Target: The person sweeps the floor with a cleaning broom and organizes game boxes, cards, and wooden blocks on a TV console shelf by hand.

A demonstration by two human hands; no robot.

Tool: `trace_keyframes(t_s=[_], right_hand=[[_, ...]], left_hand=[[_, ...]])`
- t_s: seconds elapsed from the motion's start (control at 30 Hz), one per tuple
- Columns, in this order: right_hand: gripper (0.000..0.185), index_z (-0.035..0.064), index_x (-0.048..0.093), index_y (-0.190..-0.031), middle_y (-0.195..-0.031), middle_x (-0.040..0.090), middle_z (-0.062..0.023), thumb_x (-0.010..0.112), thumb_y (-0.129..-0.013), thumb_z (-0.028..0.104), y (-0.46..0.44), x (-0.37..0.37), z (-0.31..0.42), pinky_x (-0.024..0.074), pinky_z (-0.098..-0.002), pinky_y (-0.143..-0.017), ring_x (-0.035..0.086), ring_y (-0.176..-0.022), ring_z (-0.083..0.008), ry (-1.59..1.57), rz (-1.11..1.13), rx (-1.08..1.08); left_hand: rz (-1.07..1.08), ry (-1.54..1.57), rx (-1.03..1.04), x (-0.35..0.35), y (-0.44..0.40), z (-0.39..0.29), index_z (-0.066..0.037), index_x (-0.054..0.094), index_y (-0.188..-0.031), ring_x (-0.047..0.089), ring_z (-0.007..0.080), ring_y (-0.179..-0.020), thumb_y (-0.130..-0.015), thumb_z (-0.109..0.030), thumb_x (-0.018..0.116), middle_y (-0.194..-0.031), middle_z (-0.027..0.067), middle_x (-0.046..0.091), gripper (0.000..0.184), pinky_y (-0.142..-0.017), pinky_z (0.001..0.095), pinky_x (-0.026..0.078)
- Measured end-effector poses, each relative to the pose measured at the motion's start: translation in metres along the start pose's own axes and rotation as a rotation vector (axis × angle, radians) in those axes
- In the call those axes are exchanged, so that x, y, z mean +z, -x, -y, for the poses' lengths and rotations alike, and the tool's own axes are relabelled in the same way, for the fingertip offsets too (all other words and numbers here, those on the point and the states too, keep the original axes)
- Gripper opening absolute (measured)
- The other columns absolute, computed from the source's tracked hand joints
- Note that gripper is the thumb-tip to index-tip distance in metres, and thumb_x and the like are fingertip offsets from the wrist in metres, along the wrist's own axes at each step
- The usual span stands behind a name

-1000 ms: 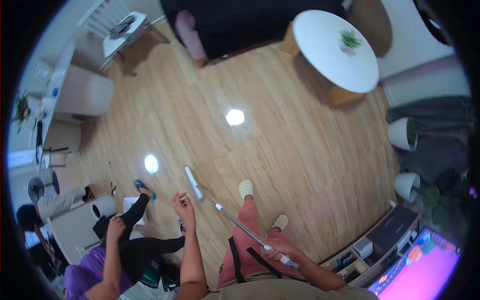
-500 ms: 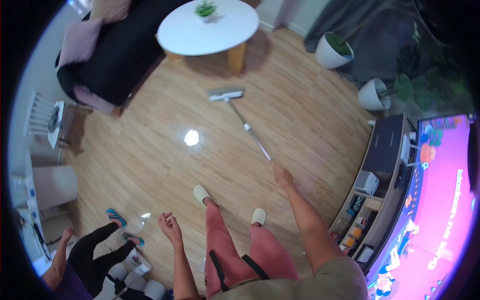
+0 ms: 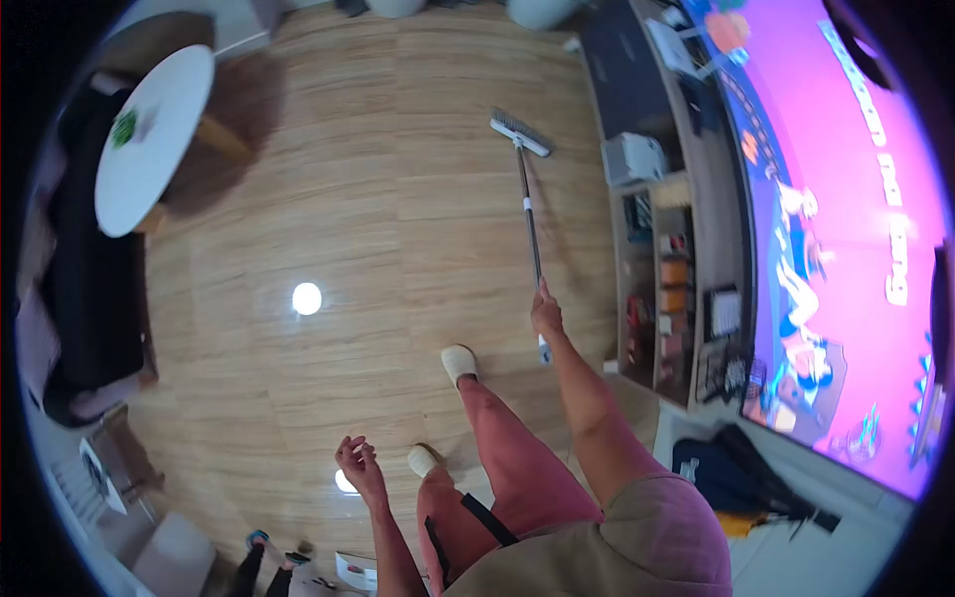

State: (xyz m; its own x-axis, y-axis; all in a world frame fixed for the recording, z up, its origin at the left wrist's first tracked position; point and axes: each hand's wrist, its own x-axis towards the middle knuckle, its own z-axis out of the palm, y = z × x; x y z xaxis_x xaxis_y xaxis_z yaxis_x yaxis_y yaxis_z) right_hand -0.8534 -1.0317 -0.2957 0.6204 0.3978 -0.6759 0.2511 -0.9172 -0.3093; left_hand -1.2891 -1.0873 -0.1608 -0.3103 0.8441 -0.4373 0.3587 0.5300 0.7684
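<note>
My right hand (image 3: 546,312) is closed around the lower part of a long-handled floor brush (image 3: 531,232). Its grey and white handle stretches away from me, ending in a white head with grey bristles (image 3: 520,133) near the media cabinet. I cannot tell whether the bristles touch the floor. Out to the left, my left hand (image 3: 360,466) hangs in the air above the floor with loosely bent fingers slightly apart and nothing in it.
A shelved cabinet (image 3: 700,224) runs along the right, beside a large lit screen (image 3: 846,199). At upper left are a white oval table (image 3: 164,129) and a dark sofa (image 3: 95,308). Another person's legs (image 3: 257,567) show at lower left. Plant pots (image 3: 542,8) stand at the top.
My view has turned right, so the table and sofa now lie further left. The brush has swung toward the cabinet in my right hand, and my feet have stepped.
</note>
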Motion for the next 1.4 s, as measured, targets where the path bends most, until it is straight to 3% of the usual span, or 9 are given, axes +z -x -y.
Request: trace_keyframes(t_s=[0.2, 0.47, 0.53, 0.6, 0.73, 0.9, 1.1, 1.23, 1.4], right_hand=[[0.045, 0.0311, 0.027, -0.136, -0.079, 0.056, -0.0158, 0.038, -0.092, 0.029, 0.150, 0.004, -0.155, 0.0435, -0.0366, -0.035, 0.059, -0.052, -0.0257, -0.286, -0.138, 0.201], [0.053, 0.0157, 0.021, -0.139, -0.059, 0.045, -0.0051, 0.040, -0.089, 0.017, 0.446, 0.014, -0.287, 0.0378, -0.0295, -0.033, 0.047, -0.040, -0.0137, -0.380, 0.224, 0.232], [0.055, 0.0161, 0.022, -0.139, -0.060, 0.048, -0.0035, 0.043, -0.089, 0.017, 0.499, 0.016, -0.333, 0.0389, -0.0256, -0.037, 0.049, -0.044, -0.0106, 0.032, 0.126, -0.207], [0.059, 0.0167, 0.022, -0.139, -0.067, 0.054, -0.0044, 0.049, -0.087, 0.016, 0.543, -0.056, -0.268, 0.0404, -0.0209, -0.043, 0.050, -0.050, -0.0081, -0.362, 0.530, 0.362], [0.062, 0.0146, 0.025, -0.138, -0.064, 0.051, -0.0006, 0.057, -0.085, 0.019, 0.578, -0.052, -0.269, 0.0402, -0.0195, -0.044, 0.047, -0.048, -0.0068, -0.440, 0.361, 0.494], [0.020, 0.0120, 0.044, -0.080, -0.055, 0.042, 0.0002, 0.054, -0.086, 0.028, 0.453, 0.112, -0.340, 0.0360, -0.0257, -0.036, 0.042, -0.041, -0.0115, -0.724, 0.236, 0.486], [0.027, 0.0129, 0.041, -0.066, -0.050, 0.035, -0.0003, 0.046, -0.088, 0.028, 0.182, 0.287, -0.333, 0.0308, -0.0283, -0.036, 0.034, -0.038, -0.0126, -0.949, -0.080, 0.137], [0.023, 0.0114, 0.040, -0.063, -0.050, 0.036, -0.0029, 0.043, -0.084, 0.021, 0.015, 0.309, -0.357, 0.0350, -0.0297, -0.038, 0.039, -0.042, -0.0143, -1.023, -0.336, 0.111], [0.020, 0.0076, 0.036, -0.060, -0.056, 0.039, -0.0060, 0.039, -0.080, 0.010, -0.157, 0.256, -0.429, 0.0387, -0.0326, -0.037, 0.040, -0.043, -0.0187, -0.939, -0.525, 0.147]], left_hand=[[0.104, -0.020, 0.107, -0.028, 0.022, 0.034, -0.003, 0.052, -0.100, 0.057, 0.0136, -0.074, -0.085, -0.003, 0.051, -0.109, 0.0099, 0.047, 0.016, -0.059, 0.0242, 0.049], [0.282, -0.043, 0.257, -0.076, 0.070, 0.105, 0.000, 0.048, -0.111, 0.056, 0.0134, -0.072, -0.083, -0.001, 0.053, -0.102, 0.0091, 0.050, 0.028, -0.057, 0.0224, 0.048], [0.298, -0.070, 0.256, -0.074, 0.082, 0.127, 0.000, 0.048, -0.111, 0.056, 0.0138, -0.072, -0.083, -0.001, 0.053, -0.102, 0.0093, 0.050, 0.028, -0.057, 0.0226, 0.048], [0.336, -0.049, 0.218, -0.063, 0.097, 0.148, 0.000, 0.050, -0.109, 0.056, 0.0154, -0.076, -0.082, -0.001, 0.053, -0.102, 0.0102, 0.050, 0.026, -0.058, 0.0234, 0.048], [0.325, -0.045, 0.234, -0.053, 0.126, 0.190, -0.001, 0.052, -0.105, 0.057, 0.0135, -0.071, -0.081, -0.001, 0.053, -0.101, 0.0088, 0.050, 0.024, -0.059, 0.0243, 0.049], [0.310, -0.043, 0.049, -0.022, 0.126, 0.255, -0.001, 0.053, -0.102, 0.056, 0.0175, -0.073, -0.080, 0.000, 0.053, -0.100, 0.0114, 0.050, 0.022, -0.058, 0.0274, 0.048], [0.261, -0.386, 0.327, 0.053, 0.069, 0.409, 0.000, 0.051, -0.099, 0.051, 0.0352, -0.090, -0.072, 0.004, 0.054, -0.103, 0.0204, 0.046, 0.028, -0.079, 0.0419, 0.043], [0.202, -0.588, 0.391, 0.104, 0.016, 0.511, -0.004, 0.041, -0.122, 0.035, 0.0446, -0.113, -0.069, 0.002, 0.060, -0.127, 0.0235, 0.034, 0.057, -0.092, 0.0458, 0.038], [0.301, -0.841, 0.124, 0.135, -0.054, 0.556, -0.032, 0.021, -0.138, 0.013, 0.0444, -0.130, -0.055, -0.003, 0.076, -0.144, 0.0219, 0.006, 0.104, -0.093, 0.0660, 0.028]])
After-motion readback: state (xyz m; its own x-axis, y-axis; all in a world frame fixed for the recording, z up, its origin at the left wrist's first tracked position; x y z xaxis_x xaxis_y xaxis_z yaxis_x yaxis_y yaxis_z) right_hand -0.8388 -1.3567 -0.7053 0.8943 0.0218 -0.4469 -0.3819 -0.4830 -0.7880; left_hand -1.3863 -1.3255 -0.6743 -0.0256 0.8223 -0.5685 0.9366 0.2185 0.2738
